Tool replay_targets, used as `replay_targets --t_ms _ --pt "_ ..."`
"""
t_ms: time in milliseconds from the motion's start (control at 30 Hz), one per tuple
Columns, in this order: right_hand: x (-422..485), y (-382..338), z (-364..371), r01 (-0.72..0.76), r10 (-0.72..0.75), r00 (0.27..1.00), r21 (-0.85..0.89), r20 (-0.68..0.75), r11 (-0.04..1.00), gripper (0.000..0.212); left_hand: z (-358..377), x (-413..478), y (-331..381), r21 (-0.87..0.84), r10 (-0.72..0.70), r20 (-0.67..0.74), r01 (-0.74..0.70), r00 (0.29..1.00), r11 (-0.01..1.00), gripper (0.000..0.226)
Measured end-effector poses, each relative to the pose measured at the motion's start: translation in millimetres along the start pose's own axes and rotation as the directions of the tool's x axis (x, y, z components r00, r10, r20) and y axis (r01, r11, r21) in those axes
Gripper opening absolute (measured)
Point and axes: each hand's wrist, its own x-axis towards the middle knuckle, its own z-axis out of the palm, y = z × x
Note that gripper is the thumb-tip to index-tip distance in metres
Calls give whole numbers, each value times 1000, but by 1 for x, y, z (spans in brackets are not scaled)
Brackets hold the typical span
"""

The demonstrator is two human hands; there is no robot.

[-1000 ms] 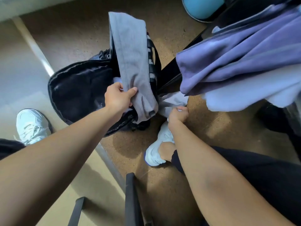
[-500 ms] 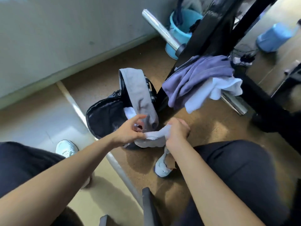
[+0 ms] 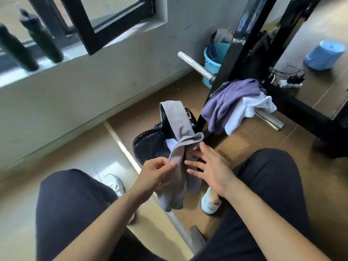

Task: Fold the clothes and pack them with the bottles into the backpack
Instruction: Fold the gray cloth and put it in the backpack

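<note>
I sat up, so my hands are now up near my knees, away from the backpack (image 3: 150, 146). Before, both hands held a white cloth at the bag's mouth. Now that white cloth (image 3: 171, 143) sits inside the bag. My left hand (image 3: 154, 173) pinches the grey cloth (image 3: 178, 166) and has pulled its end up. My right hand (image 3: 212, 166) has let go and is spread wide beside it.

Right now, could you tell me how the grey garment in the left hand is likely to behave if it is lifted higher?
The grey garment probably stays floppy: it hangs in soft folds from the left hand's pinch. It seems light, since fingertips alone hold it. Its far end drapes over the backpack, so it may drag there.
</note>
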Motion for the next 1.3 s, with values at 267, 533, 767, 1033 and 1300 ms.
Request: replay_targets --t_ms 267,533,767,1033,1300 --pt "-35 60 26 205 -133 978 -615 161 761 56 7 -37 -3 -472 -131 -6 112 991 875 34" --pt "-20 68 21 199 -137 980 -661 144 724 24 1 -46 -13 -188 -48 111 68 993 980 32" --pt "-2 56 17 133 -167 986 -616 2 777 34 -26 -35 -16 505 120 -49 -79 992 860 20" --pt "11 56 4 80 -17 996 -751 91 655 17 -55 -28 7 347 116 -174 -50 978 937 11" --pt "33 93 9 194 -77 981 -850 180 490 84 -57 -35 34 163 184 -43 -175 982 971 23"
